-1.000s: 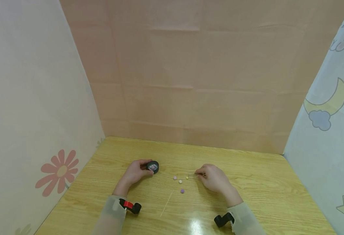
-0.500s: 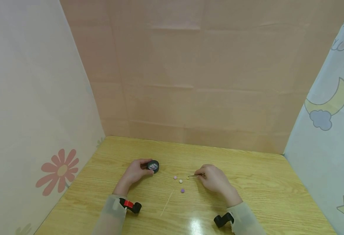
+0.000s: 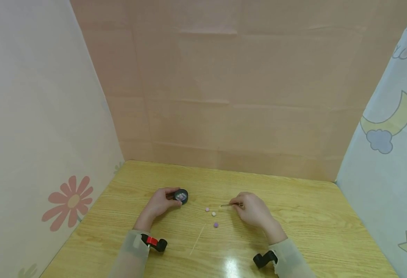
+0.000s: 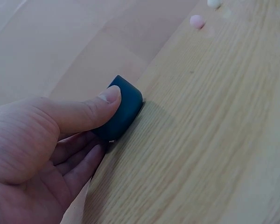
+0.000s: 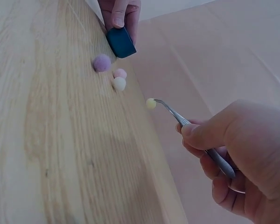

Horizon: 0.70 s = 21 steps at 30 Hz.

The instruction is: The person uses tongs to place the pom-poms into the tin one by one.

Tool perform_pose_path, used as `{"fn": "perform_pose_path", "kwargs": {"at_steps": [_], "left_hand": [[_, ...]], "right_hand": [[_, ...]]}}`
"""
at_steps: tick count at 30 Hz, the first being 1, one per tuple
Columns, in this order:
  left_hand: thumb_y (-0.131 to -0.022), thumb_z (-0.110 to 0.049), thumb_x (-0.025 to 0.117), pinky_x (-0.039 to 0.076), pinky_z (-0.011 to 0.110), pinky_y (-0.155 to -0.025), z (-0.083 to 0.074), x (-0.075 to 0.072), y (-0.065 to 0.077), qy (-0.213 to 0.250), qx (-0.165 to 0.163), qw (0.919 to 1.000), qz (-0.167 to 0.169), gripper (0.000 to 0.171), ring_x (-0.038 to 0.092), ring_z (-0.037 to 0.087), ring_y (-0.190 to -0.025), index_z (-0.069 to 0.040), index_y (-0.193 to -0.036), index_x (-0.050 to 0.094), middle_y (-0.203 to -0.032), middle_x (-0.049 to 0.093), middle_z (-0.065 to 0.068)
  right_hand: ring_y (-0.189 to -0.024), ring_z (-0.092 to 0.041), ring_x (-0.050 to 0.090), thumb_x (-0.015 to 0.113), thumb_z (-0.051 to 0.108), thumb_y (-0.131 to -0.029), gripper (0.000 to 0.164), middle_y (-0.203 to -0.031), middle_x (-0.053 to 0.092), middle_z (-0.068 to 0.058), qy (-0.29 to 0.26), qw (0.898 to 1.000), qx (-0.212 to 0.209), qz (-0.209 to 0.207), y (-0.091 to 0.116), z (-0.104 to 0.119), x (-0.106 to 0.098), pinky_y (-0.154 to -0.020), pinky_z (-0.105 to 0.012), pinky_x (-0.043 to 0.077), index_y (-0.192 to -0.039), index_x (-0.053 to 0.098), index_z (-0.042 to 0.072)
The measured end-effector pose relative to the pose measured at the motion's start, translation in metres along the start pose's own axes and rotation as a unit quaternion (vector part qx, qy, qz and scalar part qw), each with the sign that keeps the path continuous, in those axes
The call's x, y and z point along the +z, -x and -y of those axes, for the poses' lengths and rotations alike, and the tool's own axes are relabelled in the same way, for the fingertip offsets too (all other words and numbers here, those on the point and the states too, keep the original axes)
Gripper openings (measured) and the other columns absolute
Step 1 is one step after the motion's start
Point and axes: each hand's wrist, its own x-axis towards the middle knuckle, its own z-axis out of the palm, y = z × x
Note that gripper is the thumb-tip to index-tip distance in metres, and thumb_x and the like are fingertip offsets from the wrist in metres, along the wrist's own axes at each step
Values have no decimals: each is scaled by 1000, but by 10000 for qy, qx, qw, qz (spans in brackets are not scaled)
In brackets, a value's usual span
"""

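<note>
My left hand grips a small dark round container between thumb and fingers on the table; in the head view some pinkish bits show inside it. From the left wrist, its dark teal side is seen under the thumb. My right hand pinches bent-tip metal tweezers. A small yellow ball is held at their tips, raised off the table. Between the hands lie a pink ball, a white ball and a larger purple ball.
The wood-grain table is bounded by a tan backdrop behind and by printed cloth walls at both sides, the left one with a flower. A thin pale line runs over the tabletop. Each wrist wears a black camera mount.
The tweezers have closed on the yellow ball and lifted it from the table, with the right hand rising slightly. The left hand and its container stay in place.
</note>
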Motion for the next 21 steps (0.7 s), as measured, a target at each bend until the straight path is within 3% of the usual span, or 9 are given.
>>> {"fn": "perform_pose_path", "kwargs": {"at_steps": [8,21], "left_hand": [[-90,-15,89,52,51,-109,-2,0,0,-61,12,10000,8,56,66,32,-128,-9,-143,70,-141,68,13],[-91,-13,88,52,49,-109,1,-1,-1,-36,57,10000,26,56,66,31,-128,-8,-143,70,-140,68,14]], "right_hand": [[-87,-6,67,80,12,-98,16,-99,72,17,-592,9980,-96,-184,-12,12,6,-72,-32,57,-108,85,23],[-93,-14,71,77,16,-101,14,-102,76,8,-695,9971,-248,-199,-56,53,27,-77,-37,59,-111,85,19]]}}
